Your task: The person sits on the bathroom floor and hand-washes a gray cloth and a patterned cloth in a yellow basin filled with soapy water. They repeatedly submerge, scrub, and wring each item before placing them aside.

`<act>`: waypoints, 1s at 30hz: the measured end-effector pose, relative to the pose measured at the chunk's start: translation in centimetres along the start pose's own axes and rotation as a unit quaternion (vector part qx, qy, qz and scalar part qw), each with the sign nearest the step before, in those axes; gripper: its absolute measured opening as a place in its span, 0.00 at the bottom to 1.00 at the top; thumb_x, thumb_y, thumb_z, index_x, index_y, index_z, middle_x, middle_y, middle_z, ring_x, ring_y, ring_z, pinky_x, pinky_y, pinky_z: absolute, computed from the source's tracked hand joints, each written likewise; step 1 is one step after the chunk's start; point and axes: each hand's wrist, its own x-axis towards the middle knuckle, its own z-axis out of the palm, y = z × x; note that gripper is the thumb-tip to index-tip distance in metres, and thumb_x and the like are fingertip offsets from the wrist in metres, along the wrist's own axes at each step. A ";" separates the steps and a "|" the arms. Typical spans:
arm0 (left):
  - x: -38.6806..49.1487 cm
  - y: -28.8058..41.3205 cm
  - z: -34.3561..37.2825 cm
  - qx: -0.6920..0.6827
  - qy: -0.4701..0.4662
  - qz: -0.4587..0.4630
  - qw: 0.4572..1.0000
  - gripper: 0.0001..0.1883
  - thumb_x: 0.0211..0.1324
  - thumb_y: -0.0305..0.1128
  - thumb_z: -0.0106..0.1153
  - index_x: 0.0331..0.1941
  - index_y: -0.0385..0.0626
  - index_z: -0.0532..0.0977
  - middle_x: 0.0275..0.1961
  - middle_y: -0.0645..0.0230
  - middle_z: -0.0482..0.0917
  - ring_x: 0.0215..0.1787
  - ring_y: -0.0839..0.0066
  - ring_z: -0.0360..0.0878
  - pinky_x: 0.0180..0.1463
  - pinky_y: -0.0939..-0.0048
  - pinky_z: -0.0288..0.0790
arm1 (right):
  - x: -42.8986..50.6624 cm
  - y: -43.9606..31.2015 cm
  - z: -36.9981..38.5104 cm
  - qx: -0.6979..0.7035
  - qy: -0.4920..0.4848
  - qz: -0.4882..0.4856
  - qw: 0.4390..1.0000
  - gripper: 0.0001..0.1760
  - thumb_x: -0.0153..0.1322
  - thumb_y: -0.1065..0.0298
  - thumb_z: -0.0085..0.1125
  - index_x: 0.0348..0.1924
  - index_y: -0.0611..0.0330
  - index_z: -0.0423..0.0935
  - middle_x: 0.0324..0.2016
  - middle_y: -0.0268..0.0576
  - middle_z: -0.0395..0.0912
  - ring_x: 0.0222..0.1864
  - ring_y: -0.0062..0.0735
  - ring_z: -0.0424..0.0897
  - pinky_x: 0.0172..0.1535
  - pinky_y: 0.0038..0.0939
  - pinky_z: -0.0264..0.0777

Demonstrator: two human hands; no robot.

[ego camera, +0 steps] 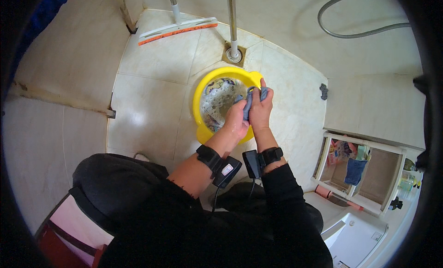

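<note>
A yellow plastic basin (196, 105) stands on the tiled floor before me, holding sudsy water and a patterned cloth (221, 84) that is partly under the foam. Over the basin's right side, my left hand (237, 119) and my right hand (260, 108) grip a wet blue-grey cloth (247, 110) between them. The cloth is bunched up, and my fingers cover much of it. Both wrists wear black straps with small black boxes.
Behind the basin are a floor drain (234, 54) with a pipe in it and an orange-edged floor squeegee (178, 29). A white shelf rack (363, 143) with a blue cloth (355, 171) stands at the right. A grey hose (346, 36) hangs upper right.
</note>
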 end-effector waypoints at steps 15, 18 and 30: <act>-0.7 -0.9 0.0 0.008 -0.028 -0.014 0.999 0.17 0.63 0.41 0.48 0.53 0.49 0.71 0.51 0.69 0.76 0.55 0.75 0.73 0.57 0.60 0.67 | 0.8 2.6 -1.4 0.117 -0.065 0.040 0.990 0.18 0.66 0.78 0.49 0.50 0.60 0.73 0.59 0.51 0.68 0.62 0.44 0.66 0.63 0.32 0.57; 0.1 1.4 -0.3 -0.036 0.004 -0.007 0.999 0.23 0.64 0.48 0.46 0.60 0.55 0.64 0.60 0.65 0.68 0.57 0.60 0.70 0.56 0.53 0.67 | -3.9 -1.0 -1.4 0.083 -0.149 0.003 0.985 0.24 0.64 0.81 0.47 0.53 0.58 0.73 0.59 0.50 0.67 0.64 0.44 0.62 0.65 0.33 0.54; 1.5 1.0 -2.1 -0.024 -0.058 -0.004 0.998 0.22 0.64 0.48 0.48 0.55 0.47 0.67 0.53 0.64 0.74 0.51 0.71 0.75 0.51 0.63 0.71 | -3.0 1.3 0.3 0.098 -0.075 0.005 0.992 0.11 0.68 0.76 0.52 0.44 0.64 0.76 0.51 0.46 0.73 0.54 0.33 0.70 0.60 0.28 0.59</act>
